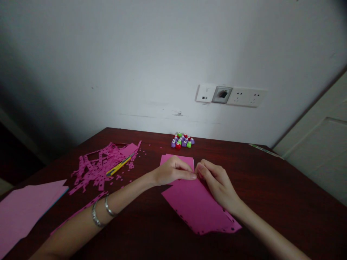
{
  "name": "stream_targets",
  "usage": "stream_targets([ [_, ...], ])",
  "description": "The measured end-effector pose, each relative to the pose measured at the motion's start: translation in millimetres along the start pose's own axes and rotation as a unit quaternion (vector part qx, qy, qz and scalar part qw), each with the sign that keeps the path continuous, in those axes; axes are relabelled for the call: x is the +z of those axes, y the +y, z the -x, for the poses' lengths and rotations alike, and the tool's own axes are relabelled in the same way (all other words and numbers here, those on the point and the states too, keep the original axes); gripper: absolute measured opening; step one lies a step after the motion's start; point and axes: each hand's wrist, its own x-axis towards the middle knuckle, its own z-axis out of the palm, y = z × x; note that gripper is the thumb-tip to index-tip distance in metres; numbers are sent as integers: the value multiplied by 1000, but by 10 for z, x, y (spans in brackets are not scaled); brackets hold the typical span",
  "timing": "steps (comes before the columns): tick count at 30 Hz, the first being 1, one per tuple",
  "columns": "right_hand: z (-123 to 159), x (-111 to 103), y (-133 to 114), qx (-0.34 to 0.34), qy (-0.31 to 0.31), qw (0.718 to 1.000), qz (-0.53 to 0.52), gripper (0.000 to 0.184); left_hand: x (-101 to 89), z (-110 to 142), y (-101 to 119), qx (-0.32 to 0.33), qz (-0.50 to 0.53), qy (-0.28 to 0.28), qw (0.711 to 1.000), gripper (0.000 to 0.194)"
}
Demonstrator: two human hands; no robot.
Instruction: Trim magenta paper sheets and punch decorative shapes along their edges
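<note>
A sheet of pink paper [193,206] with small punched holes along its near and side edges hangs tilted between my hands. My left hand [176,170], with two silver bangles on its wrist, pinches the far end of the sheet between thumb and fingers. Close beside it, my right hand [217,179] has its fingers curled and closed on the sheet's far right part; the exact grip is hidden. Just behind my left hand lies a stack of smaller pink paper pieces [179,159] on the table, partly covered by that hand.
On the dark red table [130,231], a heap of punched pink paper strips [94,166] lies left with a yellow utility knife [119,165]. Larger pink sheets [24,209] lie at the near left. Several small colourful eye-patterned pieces [182,141] and a ruler-like strip [265,151] lie toward the back.
</note>
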Motion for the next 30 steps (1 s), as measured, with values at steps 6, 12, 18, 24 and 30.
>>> stream_targets([
  [6, -71, -176, -49, 57, -104, 991, -67, 39, -110, 53, 95, 23, -35, 22, 999, 27],
  [12, -77, -183, -33, 76, -148, 986, -31, 37, -145, 48, 91, 4, -26, 53, 998, 31],
  [18, -98, -206, 17, 28, -92, 995, 19, 35, -146, 50, 32, -43, 23, 5, 999, 28],
  [24, -132, -272, 98, -13, -10, 995, 100, 36, -155, 48, -37, -75, 24, -24, 997, 33],
  [30, -185, -347, 159, 17, 14, 996, 90, 36, -179, 36, -52, -77, 36, -6, 996, 37],
])
